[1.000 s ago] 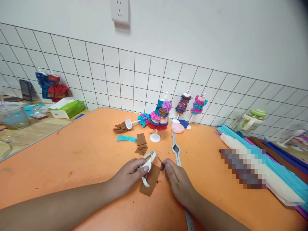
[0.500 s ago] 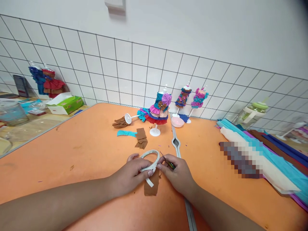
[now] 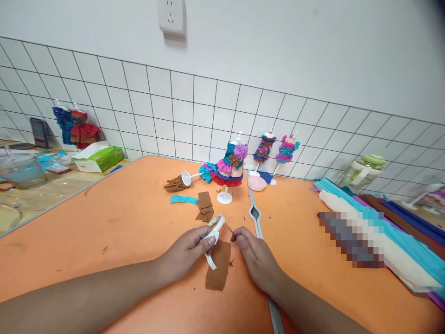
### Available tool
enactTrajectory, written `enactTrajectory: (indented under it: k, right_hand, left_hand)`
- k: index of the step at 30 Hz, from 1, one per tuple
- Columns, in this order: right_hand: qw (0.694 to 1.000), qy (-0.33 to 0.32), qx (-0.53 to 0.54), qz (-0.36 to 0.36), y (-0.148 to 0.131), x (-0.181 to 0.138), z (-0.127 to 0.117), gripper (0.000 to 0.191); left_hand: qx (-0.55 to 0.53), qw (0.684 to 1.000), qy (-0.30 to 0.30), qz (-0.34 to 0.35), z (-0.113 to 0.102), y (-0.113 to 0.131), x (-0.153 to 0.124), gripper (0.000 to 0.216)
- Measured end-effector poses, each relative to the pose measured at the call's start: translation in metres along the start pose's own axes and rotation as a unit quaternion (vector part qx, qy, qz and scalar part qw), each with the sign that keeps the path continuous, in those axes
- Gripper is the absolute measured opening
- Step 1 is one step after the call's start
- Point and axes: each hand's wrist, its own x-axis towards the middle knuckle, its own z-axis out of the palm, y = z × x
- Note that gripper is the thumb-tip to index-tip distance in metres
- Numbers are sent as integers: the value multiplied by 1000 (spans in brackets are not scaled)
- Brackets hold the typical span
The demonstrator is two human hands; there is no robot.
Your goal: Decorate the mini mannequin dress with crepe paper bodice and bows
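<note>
My left hand (image 3: 190, 248) grips a roll of white tape (image 3: 218, 226), tilted on edge, with a loose strip hanging from it. Close by on the right, my right hand (image 3: 255, 255) is closed on a slim pointed tool (image 3: 228, 228). Its tip points toward the tape, and most of it is hidden by the fingers, so I cannot tell its kind. A brown crepe paper piece (image 3: 218, 269) lies flat on the table below the tape. Farther back are a folded brown paper piece (image 3: 205, 204) and a turquoise paper strip (image 3: 183, 199).
A small dress form (image 3: 232, 164) in ruffled paper stands behind my hands, beside a pink bowl (image 3: 257, 183). Another form lies tipped at its left. Crepe paper rolls (image 3: 382, 236) lie at right. A tissue pack (image 3: 99, 157) sits left. A grey seam (image 3: 255, 213) crosses the orange table (image 3: 121, 222).
The tape roll has turned more on edge and shifted slightly left, away from my right hand. The tool now shows only its thin tip. The view has tipped up a little.
</note>
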Motion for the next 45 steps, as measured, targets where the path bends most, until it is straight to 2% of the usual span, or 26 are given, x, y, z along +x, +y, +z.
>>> enactTrajectory:
  k: [7, 12, 23, 31, 36, 40, 45]
  right_hand:
    - [998, -55, -18, -24, 1, 0, 5, 34]
    - [997, -68, -17, -29, 2, 0, 6, 35]
    - [997, -71, 17, 37, -5, 2, 3, 29]
    - [996, -80, 29, 26, -6, 2, 3, 28]
    - [999, -47, 15, 19, -5, 3, 3, 31]
    - [998, -2, -56, 34, -1, 6, -9, 35]
    - [973, -18, -223, 62, 7, 12, -32, 25]
  left_hand:
    - [-6, 1000, -25, 7, 1, -1, 0, 37]
    - [70, 997, -24, -17, 1, 0, -1, 40]
    - [129, 991, -19, -14, 3, -2, -1, 37]
    - [150, 988, -23, -17, 2, -5, -2, 35]
    - [171, 985, -20, -9, 4, -5, -2, 34]
    - [215, 976, -9, 17, -2, 1, -4, 35]
    - [311, 947, 56, 61, -29, 7, -4, 32]
